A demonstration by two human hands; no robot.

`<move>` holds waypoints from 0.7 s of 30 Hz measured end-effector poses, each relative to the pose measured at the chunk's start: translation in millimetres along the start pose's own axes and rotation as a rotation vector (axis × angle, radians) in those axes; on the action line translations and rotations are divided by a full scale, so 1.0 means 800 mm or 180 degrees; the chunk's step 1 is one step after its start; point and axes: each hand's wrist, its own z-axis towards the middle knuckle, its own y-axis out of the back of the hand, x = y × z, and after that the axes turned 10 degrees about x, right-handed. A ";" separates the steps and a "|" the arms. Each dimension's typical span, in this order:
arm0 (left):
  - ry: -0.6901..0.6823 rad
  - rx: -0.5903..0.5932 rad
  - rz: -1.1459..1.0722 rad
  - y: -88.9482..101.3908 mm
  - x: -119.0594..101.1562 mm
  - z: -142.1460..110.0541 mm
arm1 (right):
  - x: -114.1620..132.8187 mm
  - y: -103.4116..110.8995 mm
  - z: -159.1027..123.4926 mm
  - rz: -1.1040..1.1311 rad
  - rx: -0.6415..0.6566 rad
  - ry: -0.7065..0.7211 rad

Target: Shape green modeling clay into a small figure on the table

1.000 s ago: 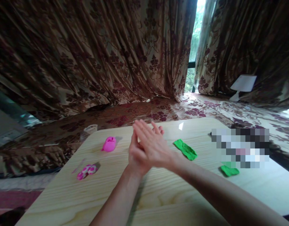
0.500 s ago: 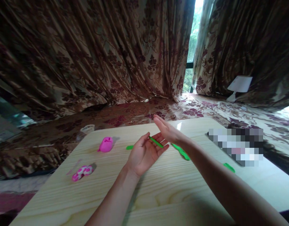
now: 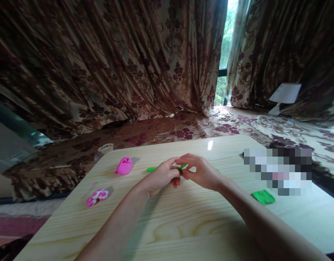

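My left hand (image 3: 162, 176) and my right hand (image 3: 203, 173) meet above the middle of the table. A thin green roll of modelling clay (image 3: 183, 166) pokes out between them. The fingers of my left hand are closed on it, and my right thumb and fingers pinch around its end. Part of the roll is hidden by the fingers. Just left of my left hand lies another green clay piece (image 3: 150, 169), partly covered by that hand. A flat green clay sheet (image 3: 264, 197) rests beyond my right forearm.
The pale wooden table (image 3: 183, 232) also bears a pink clay shape (image 3: 124, 166) and a pink-and-white spotted piece (image 3: 98, 197) at the left. At the right is a blurred-out object (image 3: 278, 170). Behind stand a white lamp (image 3: 285, 93) and patterned curtains (image 3: 156, 58).
My left hand has turned over from palm up and closed on the green roll. My right hand has gone from flat and stretched out to pinching at it. The view has shifted slightly.
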 end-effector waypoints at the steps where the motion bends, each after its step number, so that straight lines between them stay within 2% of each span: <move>1: 0.0024 -0.0013 -0.0070 0.000 0.000 -0.001 | 0.001 0.000 -0.002 -0.0033 0.0029 -0.0078; 4: 0.0041 -0.0073 -0.0259 0.002 0.006 -0.005 | 0.004 0.000 -0.007 -0.0199 0.0044 -0.0240; 10: -0.0060 -0.0628 -0.0121 0.011 0.022 -0.006 | 0.002 -0.005 -0.005 -0.0337 -0.0236 -0.0283; 21: -0.0159 -0.0560 -0.0084 0.011 0.024 -0.008 | 0.007 -0.012 -0.006 -0.0537 -0.0310 -0.0191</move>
